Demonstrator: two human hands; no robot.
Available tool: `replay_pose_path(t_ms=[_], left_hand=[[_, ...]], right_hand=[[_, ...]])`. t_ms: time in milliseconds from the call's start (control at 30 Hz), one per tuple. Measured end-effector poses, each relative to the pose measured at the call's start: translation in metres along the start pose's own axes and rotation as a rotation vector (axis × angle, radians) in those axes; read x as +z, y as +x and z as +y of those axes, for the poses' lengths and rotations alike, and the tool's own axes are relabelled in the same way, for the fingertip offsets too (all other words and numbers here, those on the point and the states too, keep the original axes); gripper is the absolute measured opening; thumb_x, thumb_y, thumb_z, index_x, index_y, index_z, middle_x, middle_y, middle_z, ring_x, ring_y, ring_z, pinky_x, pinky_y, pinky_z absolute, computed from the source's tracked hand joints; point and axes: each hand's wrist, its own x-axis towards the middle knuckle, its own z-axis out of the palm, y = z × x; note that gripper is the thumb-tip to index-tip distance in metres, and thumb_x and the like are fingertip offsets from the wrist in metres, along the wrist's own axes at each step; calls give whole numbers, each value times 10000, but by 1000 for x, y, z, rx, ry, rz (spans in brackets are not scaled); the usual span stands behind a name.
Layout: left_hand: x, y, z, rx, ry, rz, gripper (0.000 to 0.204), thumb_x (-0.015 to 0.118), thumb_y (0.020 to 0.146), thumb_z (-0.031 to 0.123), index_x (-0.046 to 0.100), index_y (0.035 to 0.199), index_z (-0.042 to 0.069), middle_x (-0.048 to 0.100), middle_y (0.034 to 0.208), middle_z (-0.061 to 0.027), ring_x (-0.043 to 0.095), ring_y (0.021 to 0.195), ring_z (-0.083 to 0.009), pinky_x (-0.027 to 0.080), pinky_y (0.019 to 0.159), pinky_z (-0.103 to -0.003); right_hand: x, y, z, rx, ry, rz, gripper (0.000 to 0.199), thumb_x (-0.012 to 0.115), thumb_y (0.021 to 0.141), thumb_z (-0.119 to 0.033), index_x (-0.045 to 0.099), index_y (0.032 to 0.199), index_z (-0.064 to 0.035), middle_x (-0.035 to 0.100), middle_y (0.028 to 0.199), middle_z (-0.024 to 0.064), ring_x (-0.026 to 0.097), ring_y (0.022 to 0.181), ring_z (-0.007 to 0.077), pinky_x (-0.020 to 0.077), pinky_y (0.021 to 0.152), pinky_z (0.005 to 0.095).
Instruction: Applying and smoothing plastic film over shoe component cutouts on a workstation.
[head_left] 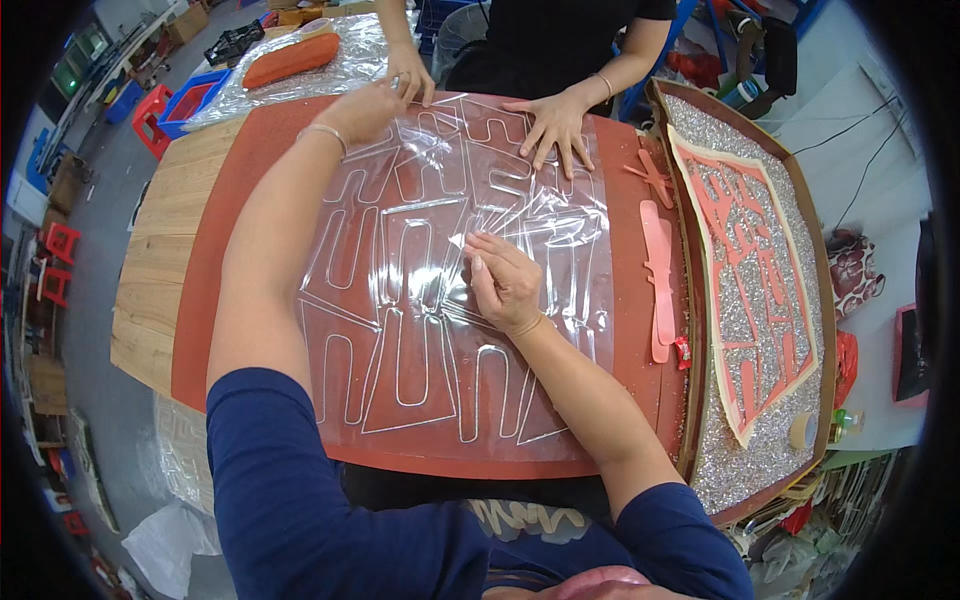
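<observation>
- A wooden desk (160, 270) carries a broad red-brown mat (225, 250), and over the mat lies a clear plastic sheet (420, 330) marked with raised cut-out outlines.
- The left hand (365, 108) reaches to the far edge of the sheet, fingers curled on the film; whether it pinches the film I cannot tell.
- The right hand (503, 282) rests mid-sheet, fingertips drawn together and pressing on the plastic.
- Across the desk another person's two hands (555, 125) lie on the sheet's far edge, one flat with fingers spread.
- Right of the sheet, pink strips (657, 275) lie on the bare mat.
- Further right, a tray of silver glitter (745, 470) holds a cream sheet with red shapes (745, 270).
- At the far left corner, an orange pad (292, 58) sits on crinkled plastic.
- Beyond the desk: grey floor, red stools (150, 115), a blue crate (195, 100).
</observation>
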Motion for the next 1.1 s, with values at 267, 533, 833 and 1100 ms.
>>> replay_pose_path(t_ms=[267,533,833,1100], left_hand=[[52,6,-23,-228,-26,-116,219,568,847,97,595,1063,70,618,1077,-160,619,990,-307,497,836,-432],[85,-31,22,-318,-56,-13,235,487,904,186,596,1081,76,590,1164,-126,566,1107,-274,464,927,-414],[21,-50,97,-793,-335,-315,264,477,896,153,630,1084,47,608,1150,-172,602,1061,-325,511,825,-540],[-91,-165,176,-748,-386,-184,264,549,833,74,569,1075,-29,616,1065,-206,633,945,-375,541,767,-422]], right_hand=[[0,1,-1,33,64,14,131,565,741,5,666,823,26,687,896,160,675,874,300,539,819,370],[1,3,-3,-27,-34,-48,127,598,745,-13,668,849,-1,686,907,140,675,854,283,548,776,352],[-18,-25,-14,365,-118,-215,174,583,885,-154,684,980,-49,685,985,124,672,867,224,530,744,304],[-112,-60,-76,583,213,-126,214,545,922,-117,686,1024,7,698,977,76,619,924,120,464,859,263]])
